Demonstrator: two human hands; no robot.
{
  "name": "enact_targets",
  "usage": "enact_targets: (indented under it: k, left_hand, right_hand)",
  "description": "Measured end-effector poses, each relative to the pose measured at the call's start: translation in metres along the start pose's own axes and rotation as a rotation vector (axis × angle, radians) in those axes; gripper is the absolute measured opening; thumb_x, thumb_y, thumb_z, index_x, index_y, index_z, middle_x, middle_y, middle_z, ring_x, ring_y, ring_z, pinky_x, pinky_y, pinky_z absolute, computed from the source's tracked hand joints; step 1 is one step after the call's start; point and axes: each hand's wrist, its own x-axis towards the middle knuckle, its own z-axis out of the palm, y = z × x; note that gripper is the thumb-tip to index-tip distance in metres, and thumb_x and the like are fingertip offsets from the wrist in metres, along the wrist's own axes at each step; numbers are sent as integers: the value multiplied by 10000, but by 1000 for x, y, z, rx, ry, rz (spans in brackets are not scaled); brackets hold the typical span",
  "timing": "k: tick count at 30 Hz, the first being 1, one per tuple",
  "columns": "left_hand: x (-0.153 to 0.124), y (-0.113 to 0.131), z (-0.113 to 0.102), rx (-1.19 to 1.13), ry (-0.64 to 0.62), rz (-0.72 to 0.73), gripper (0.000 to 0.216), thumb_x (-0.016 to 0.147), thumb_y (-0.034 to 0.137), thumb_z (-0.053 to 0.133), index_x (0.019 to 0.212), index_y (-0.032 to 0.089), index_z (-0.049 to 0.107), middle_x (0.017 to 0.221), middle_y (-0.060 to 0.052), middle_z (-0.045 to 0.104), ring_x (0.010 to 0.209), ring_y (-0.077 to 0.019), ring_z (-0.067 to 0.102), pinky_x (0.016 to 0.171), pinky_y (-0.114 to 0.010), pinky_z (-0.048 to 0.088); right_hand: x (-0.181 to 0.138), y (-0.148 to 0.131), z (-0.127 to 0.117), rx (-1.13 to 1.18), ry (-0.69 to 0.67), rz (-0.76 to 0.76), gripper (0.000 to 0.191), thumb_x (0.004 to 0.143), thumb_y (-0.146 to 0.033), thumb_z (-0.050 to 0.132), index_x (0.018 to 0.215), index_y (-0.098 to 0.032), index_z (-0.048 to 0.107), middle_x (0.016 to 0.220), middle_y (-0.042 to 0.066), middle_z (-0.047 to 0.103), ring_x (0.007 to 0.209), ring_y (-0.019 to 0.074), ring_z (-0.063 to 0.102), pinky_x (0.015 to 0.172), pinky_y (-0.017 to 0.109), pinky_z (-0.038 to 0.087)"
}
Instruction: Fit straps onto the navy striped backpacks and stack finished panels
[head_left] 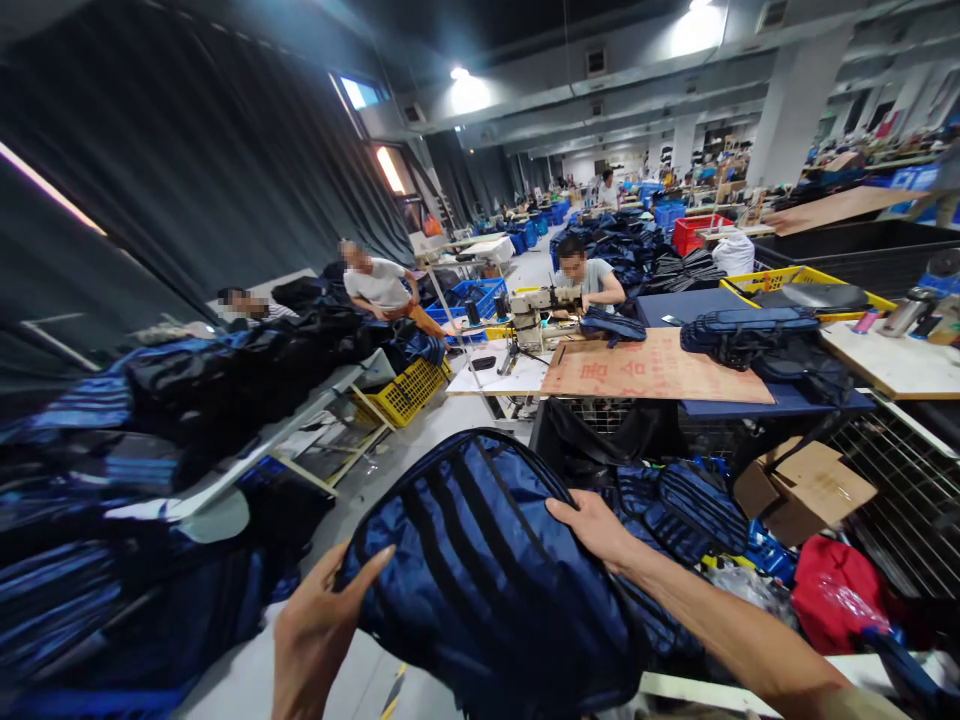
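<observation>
Bag (491, 575) held low in mid-view, striped face toward the camera; long axis looks to run eleven to five; its lower end is dark and hard to read. Left hand (319, 605) on the bag's edge at nine, right hand (598, 528) on the edge at two; both touching, so neither is nearer; each closed to a pinch about as wide as the edge, thumb on the striped face, fingers mostly hidden behind. Around: loose bags (697, 510) toward three, just beside the right forearm, likeliest to get in the way; box (814, 490) and red bundle (836, 590) farther out at three; crate (411, 392) at eleven, pile (247, 365) at ten, both well apart; board (652, 370) between one and two; co-worker (596, 275) near one, bent at a machine (531, 312).
</observation>
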Motion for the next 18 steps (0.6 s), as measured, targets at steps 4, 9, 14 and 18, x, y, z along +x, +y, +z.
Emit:
enact_targets:
  k: [4,9,14,18]
  left_hand:
    - [36,-13,35,469,168,32,682,951,724,610,1449,281,754,1040,-173,847,890,-396,766,788,-478,596]
    - [-1,-69,134,702,-42,186,646,1108,400,378,1654,84,518,1623,-326,563,1329,-419,665,1031,-562,576]
    - [-121,-143,236,719,-549,224,620,1118,370,395,1637,69,551,1666,-311,544,1585,-431,483,1264,-663,409]
    - [-169,-162,275,745,-525,117,671,1146,411,323,1667,25,492,1701,-352,478,1645,-476,388,1303,-760,284]
  right_hand:
    - [48,58,25,10,40,57,582,855,-765,788,933,-190,742,862,10,741,828,208,643,785,320,514]
    - [85,133,-6,-222,265,217,255,889,-424,830,944,-212,698,864,-15,716,926,199,652,872,302,508]
    - [49,199,-118,-294,387,522,200,925,-311,813,930,-192,653,719,-39,616,748,147,600,710,258,474]
    - [-3,240,-200,-333,474,722,258,1064,-388,724,974,-150,682,791,-24,654,642,111,593,630,251,527]
